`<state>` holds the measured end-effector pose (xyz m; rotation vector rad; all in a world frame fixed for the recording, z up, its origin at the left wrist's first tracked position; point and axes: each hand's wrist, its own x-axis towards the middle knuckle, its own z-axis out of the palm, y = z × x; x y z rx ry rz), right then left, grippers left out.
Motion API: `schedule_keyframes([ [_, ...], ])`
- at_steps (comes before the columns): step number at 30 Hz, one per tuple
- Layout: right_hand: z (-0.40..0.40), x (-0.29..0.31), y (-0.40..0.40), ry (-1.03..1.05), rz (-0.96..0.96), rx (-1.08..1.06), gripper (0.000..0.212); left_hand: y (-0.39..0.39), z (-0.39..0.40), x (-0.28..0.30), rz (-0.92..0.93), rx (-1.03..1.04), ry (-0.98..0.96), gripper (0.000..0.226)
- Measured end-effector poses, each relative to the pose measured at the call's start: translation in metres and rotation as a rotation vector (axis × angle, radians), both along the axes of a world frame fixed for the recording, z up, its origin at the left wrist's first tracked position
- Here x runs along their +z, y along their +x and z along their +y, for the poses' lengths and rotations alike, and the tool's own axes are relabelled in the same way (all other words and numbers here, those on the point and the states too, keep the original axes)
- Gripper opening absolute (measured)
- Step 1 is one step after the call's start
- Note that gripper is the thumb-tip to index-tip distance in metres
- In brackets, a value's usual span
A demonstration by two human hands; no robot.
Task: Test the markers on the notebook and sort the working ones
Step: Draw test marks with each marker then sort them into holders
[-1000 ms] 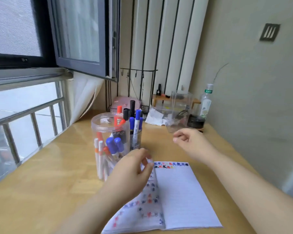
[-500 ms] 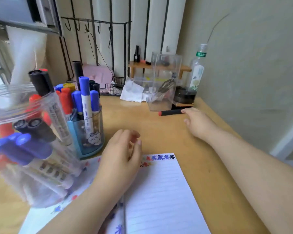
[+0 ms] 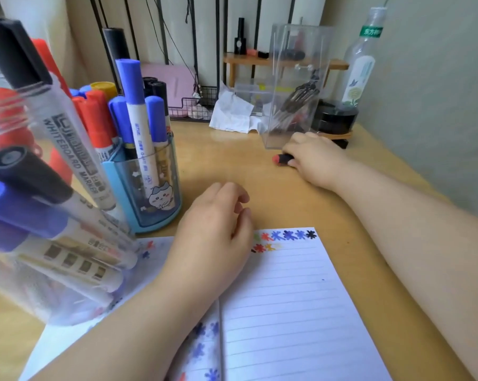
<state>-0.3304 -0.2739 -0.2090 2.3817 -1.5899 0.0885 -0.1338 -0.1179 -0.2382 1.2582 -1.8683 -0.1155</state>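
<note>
The right hand lay on the wooden table, far from the body, with its fingers curled down over a black marker that has a red end. Only this red end and a short piece of the dark body showed at the left side of the fingers; the rest was hidden under the hand, so the grip looked closed on the marker, but how firmly I cannot tell. The marker lay flat on the table, just in front of a clear plastic container. The left hand rested on the top edge of the open notebook, palm down, fingers loosely bent and holding nothing. The notebook lay near the body, well apart from the marker. Its right page was lined and had small colored test marks in the top row, just beside the left hand. At the left stood a blue pen holder full of capped markers, and a clear round jar with more markers stood very near the camera.
</note>
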Motion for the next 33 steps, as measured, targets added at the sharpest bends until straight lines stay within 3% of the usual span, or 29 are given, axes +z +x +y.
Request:
schedule_keyframes([
  [3,0.034,0.016,0.016,-0.042,-0.273,0.096,0.033,0.001,0.000,-0.001,0.025,-0.008,0.005,0.009],
  [8,0.112,0.048,0.036,0.061,-1.096,0.077,0.009,-0.005,0.008,0.008,0.076,0.043,-0.048,0.018],
  [11,0.154,0.052,0.041,0.221,-1.580,0.046,0.016,-0.010,0.022,0.022,0.012,0.035,-0.038,0.039],
  [15,0.195,0.047,0.040,0.430,-2.044,-0.063,0.013,-0.004,0.046,0.038,-0.077,-0.007,0.009,0.018],
  [17,0.208,0.039,0.040,0.387,-1.921,-0.165,0.005,0.004,0.061,0.036,-0.153,-0.009,0.039,0.016],
  [19,0.216,0.022,0.038,0.060,-1.401,-0.259,0.034,0.012,0.074,0.028,-0.223,-0.004,0.080,0.018],
  [21,0.226,0.010,0.038,-0.318,-0.836,-0.093,0.045,0.018,0.082,0.017,-0.274,-0.012,0.070,0.029],
  [23,0.234,0.004,0.045,-0.374,-0.548,0.155,0.034,0.020,0.083,0.009,-0.288,-0.078,0.046,0.044],
  [26,0.241,0.000,0.057,-0.233,-0.355,0.281,0.028,0.024,0.079,0.005,-0.268,-0.174,0.011,0.042],
  [29,0.237,-0.004,0.056,-0.220,-0.261,0.301,0.027,0.032,0.078,0.001,-0.258,-0.216,0.042,0.056],
  [33,0.235,-0.001,0.054,-0.262,-0.164,0.356,0.023,0.031,0.076,0.003,-0.265,-0.275,0.024,0.043],
])
